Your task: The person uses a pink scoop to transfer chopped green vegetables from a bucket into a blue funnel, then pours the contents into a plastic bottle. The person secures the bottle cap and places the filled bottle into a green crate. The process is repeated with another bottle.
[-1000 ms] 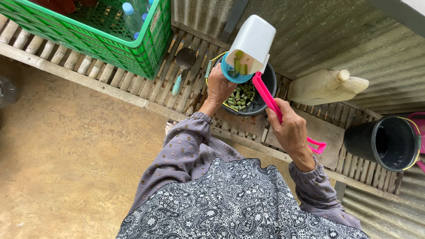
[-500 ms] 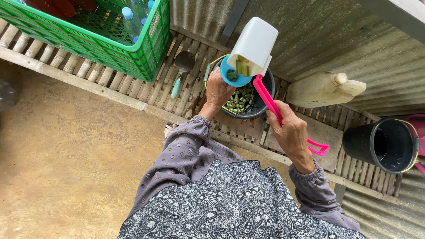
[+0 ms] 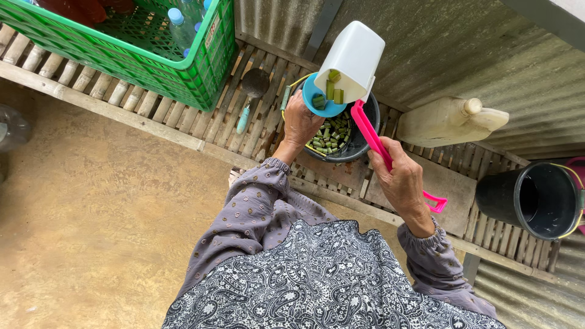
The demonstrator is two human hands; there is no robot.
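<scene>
The left hand (image 3: 301, 125) is closed around the lower edge of a white container (image 3: 352, 61) with a blue rim, tipping it so the open mouth faces down and toward the person. Green cut pieces (image 3: 333, 91) sit in that mouth, directly above the hand's knuckles. Just to the right, the right hand (image 3: 399, 180) grips the shaft of a pink-handled tool (image 3: 378, 143), fingers wrapped tight, and the tool's upper end touches the container's rim. Below both hands' fingertips stands a dark bowl (image 3: 365, 131) holding more green cut pieces; a yellowish band runs along its near edge.

Left of the left hand lies a small trowel (image 3: 251, 91) with a pale green handle, flat on the slatted bench (image 3: 152, 103). Farther left is a green plastic crate (image 3: 152, 61) with a small label on its near corner, too small to make out; clear bottles (image 3: 180, 27) with blue caps stand inside, partly cut off by the frame. Right of the right hand a cream jug (image 3: 448, 122) lies on its side, and beyond it a black bucket (image 3: 536, 198), its far edge cut off. Both forearms are raised and bent, in grey patterned sleeves.
</scene>
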